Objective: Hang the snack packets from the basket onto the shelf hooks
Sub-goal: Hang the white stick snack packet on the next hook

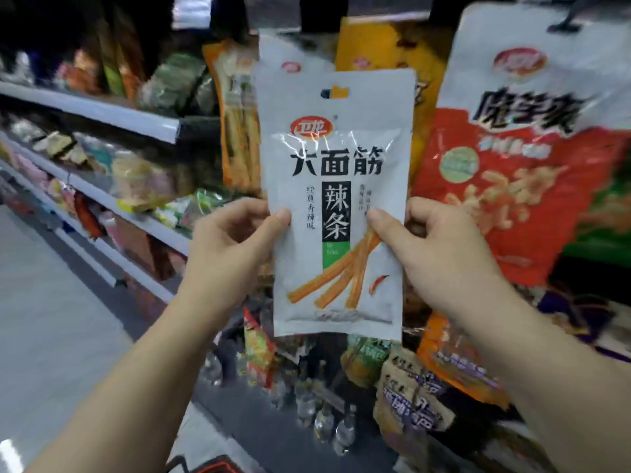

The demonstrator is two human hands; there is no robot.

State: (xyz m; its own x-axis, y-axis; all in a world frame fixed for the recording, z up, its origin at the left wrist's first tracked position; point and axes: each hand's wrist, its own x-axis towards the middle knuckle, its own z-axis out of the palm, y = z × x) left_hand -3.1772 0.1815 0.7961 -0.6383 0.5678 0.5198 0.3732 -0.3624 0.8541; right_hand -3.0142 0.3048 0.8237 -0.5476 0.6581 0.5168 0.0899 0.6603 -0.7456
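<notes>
I hold a grey-white snack packet [336,206] with black characters and orange sticks printed on it, upright in front of the shelf. My left hand [235,240] pinches its left edge, thumb on the front. My right hand [433,247] pinches its right edge the same way. A matching packet [290,56] hangs right behind it, its top showing above. The red rim of the basket [211,467] shows at the bottom edge. The hook itself is hidden by the packets.
A large red and white packet [526,148] hangs to the right, and orange packets [239,131] to the left and behind. Shelves [102,110] of goods run off to the left. More packets [413,397] hang lower down. Grey floor [51,319] lies at left.
</notes>
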